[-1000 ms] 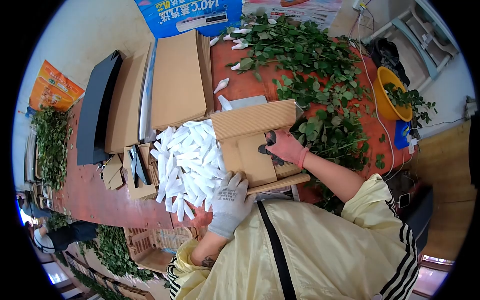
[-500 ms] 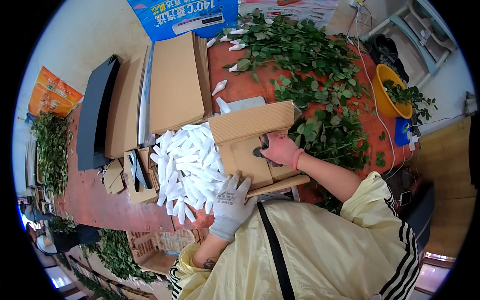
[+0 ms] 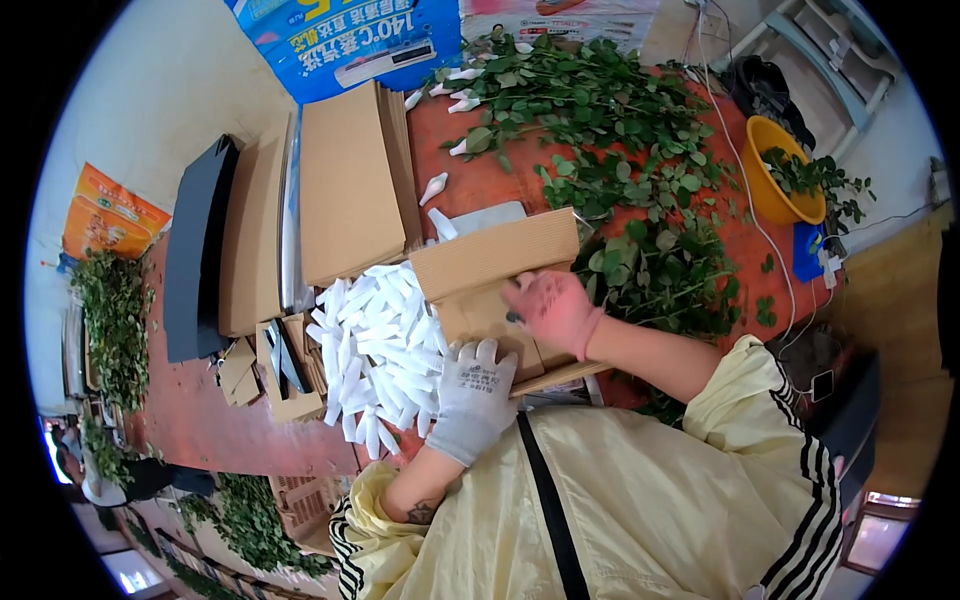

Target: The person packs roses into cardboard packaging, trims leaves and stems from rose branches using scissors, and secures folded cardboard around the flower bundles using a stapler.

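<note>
My left hand (image 3: 472, 395), in a whitish knit glove, lies with its fingers stretched flat over the near left part of a folded cardboard piece (image 3: 468, 318). My right hand (image 3: 552, 312), in a pink glove with dark finger pads, is over the right part of the same cardboard. Its fingers are bent and blurred, and what lies under them is hidden. A ribbed cardboard flap (image 3: 495, 252) stands along the far side. Left of the cardboard, touching my left fingers, is a heap of white mesh sleeves (image 3: 380, 345).
Leafy stems (image 3: 610, 130) cover the red table's (image 3: 400, 135) far right, some with white-sleeved heads. Cardboard sheets (image 3: 350, 185) and a black panel (image 3: 200, 250) stand at left, near a black-handled tool (image 3: 287, 355). A yellow basin (image 3: 775, 170) and a white cable (image 3: 745, 190) are at right.
My right hand has turned from a fist to a looser bend, slightly lower on the cardboard. My left hand has slid a little right and up. The view has shifted slightly.
</note>
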Available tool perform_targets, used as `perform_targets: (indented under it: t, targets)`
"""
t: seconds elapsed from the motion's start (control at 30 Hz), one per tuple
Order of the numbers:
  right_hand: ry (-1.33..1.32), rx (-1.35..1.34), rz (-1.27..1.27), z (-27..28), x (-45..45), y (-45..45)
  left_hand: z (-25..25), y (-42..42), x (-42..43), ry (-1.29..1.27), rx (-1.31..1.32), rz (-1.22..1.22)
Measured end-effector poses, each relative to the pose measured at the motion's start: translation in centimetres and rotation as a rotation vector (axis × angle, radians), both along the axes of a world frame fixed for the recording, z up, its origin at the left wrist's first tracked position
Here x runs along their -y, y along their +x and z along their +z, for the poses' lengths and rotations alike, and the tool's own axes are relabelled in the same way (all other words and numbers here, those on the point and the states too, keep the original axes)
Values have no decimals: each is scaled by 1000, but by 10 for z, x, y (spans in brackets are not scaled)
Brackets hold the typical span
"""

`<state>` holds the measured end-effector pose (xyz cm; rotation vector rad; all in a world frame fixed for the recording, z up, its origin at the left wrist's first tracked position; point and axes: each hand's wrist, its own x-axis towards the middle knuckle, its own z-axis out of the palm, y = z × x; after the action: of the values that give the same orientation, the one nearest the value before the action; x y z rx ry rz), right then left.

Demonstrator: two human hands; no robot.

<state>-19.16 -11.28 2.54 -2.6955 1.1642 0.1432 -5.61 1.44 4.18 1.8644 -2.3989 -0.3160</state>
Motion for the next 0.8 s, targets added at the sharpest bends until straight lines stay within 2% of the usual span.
perform_targets:
  t: [0.07, 0.1, 0.2, 0.23, 0.27, 0.33, 0.37, 0.43, 0.5, 0.53, 0.6, 0.73, 0.8]
  targets:
    - [-225, 40, 390, -1, -7, 0, 3, 0, 2, 26, 24, -1]
    - [-154, 24, 434, -4, -8, -2, 4, -2, 3, 51, 38, 2]
    - [-95, -26, 379, -9, -8, 0, -2, -3, 5, 121, 0, 22]
    - [-264, 133, 403, -14, -10, -1, -5, -3, 6, 159, -17, 53]
    - [-257, 128, 405, -18, -9, -2, -6, -3, 8, 165, -24, 55]
    - [-251, 20, 390, -20, -15, 0, -9, 0, 7, 172, -21, 31]
    - [-34, -194, 357, -6, -12, 9, -10, 1, 8, 177, -23, 39]
    - [-47, -95, 308, -23, -13, 4, -8, 1, 11, 229, -30, 20]
    - [-96, 116, 235, -83, -20, -6, -3, 0, 14, 258, -4, 11]
    - [-106, 119, 240, -51, -21, -3, 0, 0, 15, 290, 16, -3]
    - [-163, -94, 353, -17, -15, 4, 1, -1, 18, 293, 26, 3]
    - [51, -110, 392, -1, -3, 9, 2, 0, 13, 234, -18, 3]
    - [-12, -82, 363, -1, -9, 3, 5, -2, 17, 223, -9, -36]
